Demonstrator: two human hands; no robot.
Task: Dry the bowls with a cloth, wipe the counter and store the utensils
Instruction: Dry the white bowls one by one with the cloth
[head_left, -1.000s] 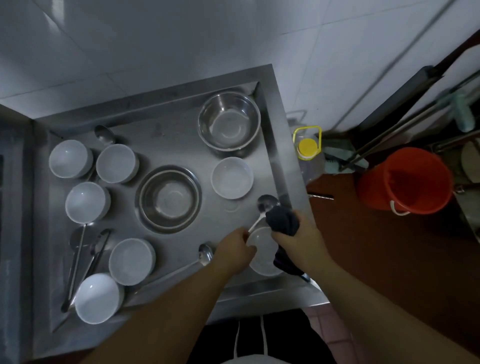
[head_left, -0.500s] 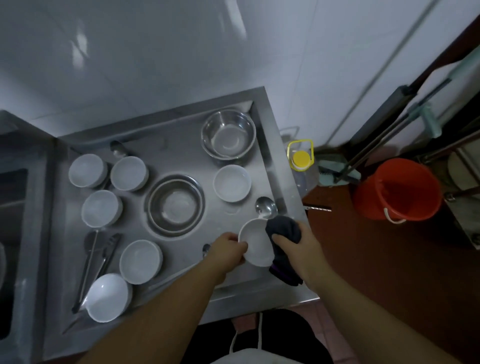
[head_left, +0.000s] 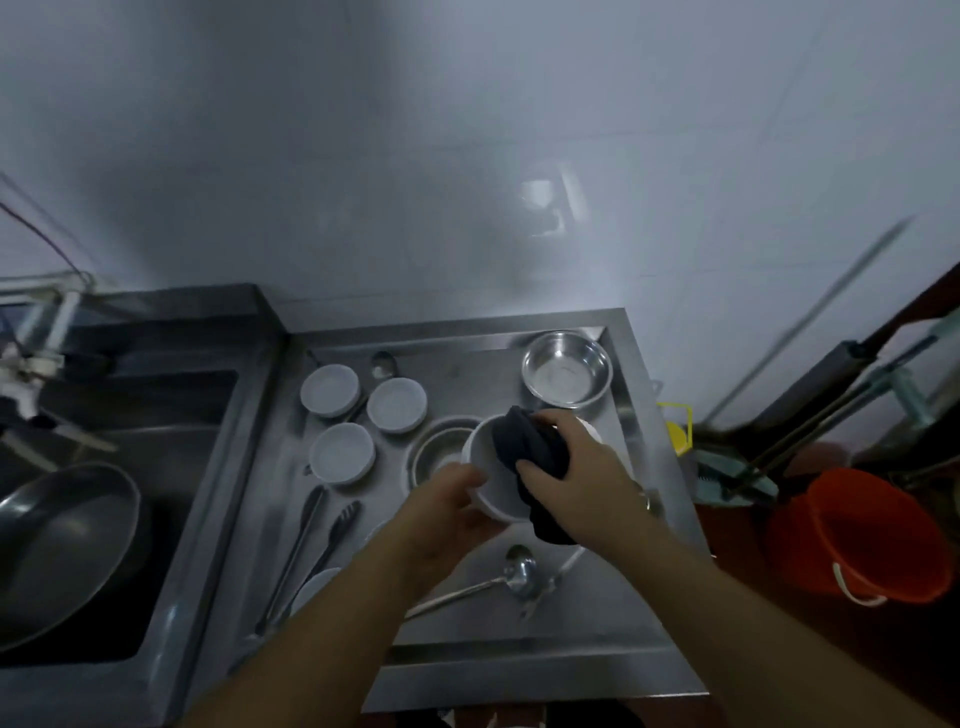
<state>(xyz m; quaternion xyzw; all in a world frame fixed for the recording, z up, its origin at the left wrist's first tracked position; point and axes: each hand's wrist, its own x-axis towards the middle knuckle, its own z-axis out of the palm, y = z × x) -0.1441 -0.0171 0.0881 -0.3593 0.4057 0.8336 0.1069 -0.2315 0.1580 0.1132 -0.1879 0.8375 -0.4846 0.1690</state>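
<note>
Left hand (head_left: 447, 506) grips white bowl (head_left: 491, 480); right hand (head_left: 576, 473) grips dark cloth (head_left: 524, 441): rotate bowl, press cloth inside.

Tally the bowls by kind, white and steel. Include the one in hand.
White bowls: 7 (three partly hidden by hands and arms; the left hand grips the held bowl, the right hand holds the cloth in it)
Steel bowls: 2
Total: 9
</note>
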